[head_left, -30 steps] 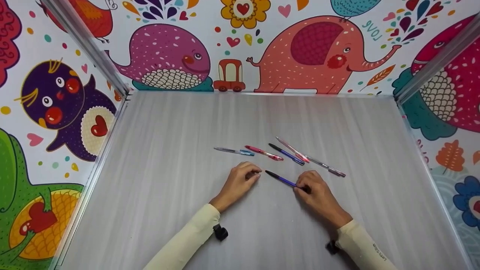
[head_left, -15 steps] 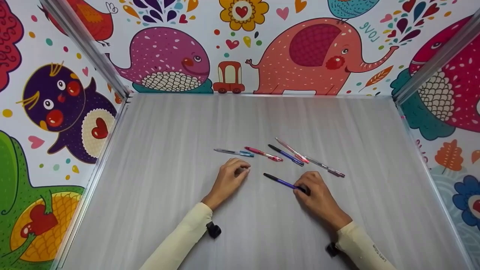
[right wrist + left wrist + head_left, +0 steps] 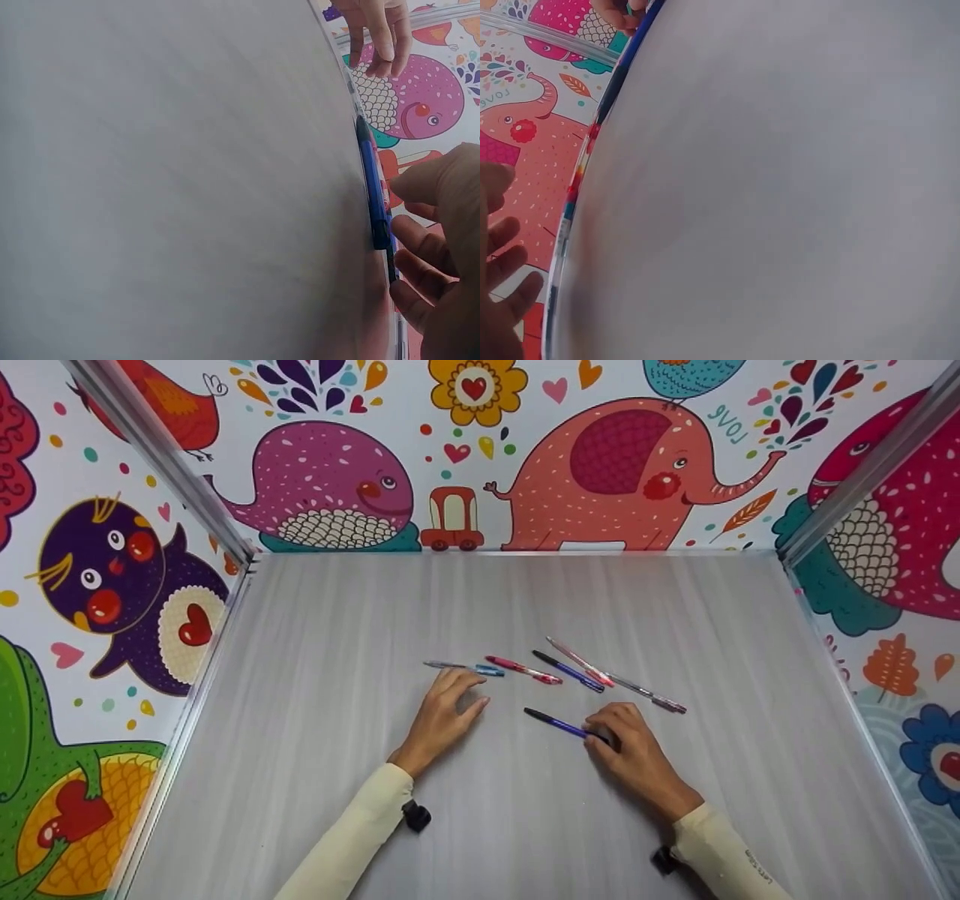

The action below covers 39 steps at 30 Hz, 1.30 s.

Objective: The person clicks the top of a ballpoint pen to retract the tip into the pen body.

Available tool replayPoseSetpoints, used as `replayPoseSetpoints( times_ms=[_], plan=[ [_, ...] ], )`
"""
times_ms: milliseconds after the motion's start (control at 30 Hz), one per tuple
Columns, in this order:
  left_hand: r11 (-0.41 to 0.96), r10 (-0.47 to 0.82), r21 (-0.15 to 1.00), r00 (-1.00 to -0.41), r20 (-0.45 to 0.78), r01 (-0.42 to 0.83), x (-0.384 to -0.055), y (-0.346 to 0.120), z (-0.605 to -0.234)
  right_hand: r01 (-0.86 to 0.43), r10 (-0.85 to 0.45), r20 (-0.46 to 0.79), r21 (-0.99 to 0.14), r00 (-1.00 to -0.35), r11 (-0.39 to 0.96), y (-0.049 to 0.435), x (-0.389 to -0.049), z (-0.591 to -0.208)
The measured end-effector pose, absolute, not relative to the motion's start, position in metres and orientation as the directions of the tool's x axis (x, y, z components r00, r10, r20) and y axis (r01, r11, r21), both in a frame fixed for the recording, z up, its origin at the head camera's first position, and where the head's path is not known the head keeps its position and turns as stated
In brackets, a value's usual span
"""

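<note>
In the head view my left hand has its thumb and fingers spread, fingertips overlapping the clear pen with the light blue end. It holds nothing. Nearer the front, a blue pen with a black tip lies slanted on the table. My right hand is at that pen's right end, which its fingertips partly cover in the head view. From the right wrist, the blue pen shows down to its clip end, with the loosely bent fingers beside it and not closed round it.
Behind the hands lie a red pen, a second blue pen, a clear pink pen and a clear grey pen with a dark end, on a pale wood-grain table. Cartoon-printed walls enclose its back and sides.
My left hand has drawn back left, away from the near blue pen, and its thumb and fingers have spread apart by the light blue pen. The right hand has stayed nearly still.
</note>
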State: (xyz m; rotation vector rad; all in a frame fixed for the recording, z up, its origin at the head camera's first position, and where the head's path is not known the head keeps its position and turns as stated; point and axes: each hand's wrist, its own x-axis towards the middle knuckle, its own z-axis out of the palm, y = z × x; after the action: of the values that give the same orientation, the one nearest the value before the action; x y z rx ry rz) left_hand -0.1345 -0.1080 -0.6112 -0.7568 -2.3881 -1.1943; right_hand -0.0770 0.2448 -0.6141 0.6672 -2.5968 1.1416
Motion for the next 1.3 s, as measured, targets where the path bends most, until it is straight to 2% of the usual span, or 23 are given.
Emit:
replayPoseSetpoints(
  times_ms=[300,500,1000,1300],
  plan=[
    [0.576,0.388,0.455,-0.717,0.578,0.679,-0.15,-0.124,-0.614,-0.503,-0.316,0.392,-0.646,-0.864,0.575,0.244,-0.076,-0.613],
    [0.602,0.423,0.387,-0.689,0.588,0.699,-0.162,-0.134,-0.617,-0.59,-0.333,0.492,-0.6,-0.805,0.541,0.245,-0.077,-0.615],
    [0.664,0.455,0.336,-0.717,0.528,0.668,-0.171,-0.143,-0.624,-0.55,-0.32,0.45,-0.625,-0.834,0.553,0.246,-0.075,-0.618],
    [0.684,0.462,0.308,-0.719,0.518,0.661,-0.176,-0.146,-0.628,-0.574,-0.318,0.481,-0.621,-0.817,0.534,0.245,-0.076,-0.617]
  ],
)
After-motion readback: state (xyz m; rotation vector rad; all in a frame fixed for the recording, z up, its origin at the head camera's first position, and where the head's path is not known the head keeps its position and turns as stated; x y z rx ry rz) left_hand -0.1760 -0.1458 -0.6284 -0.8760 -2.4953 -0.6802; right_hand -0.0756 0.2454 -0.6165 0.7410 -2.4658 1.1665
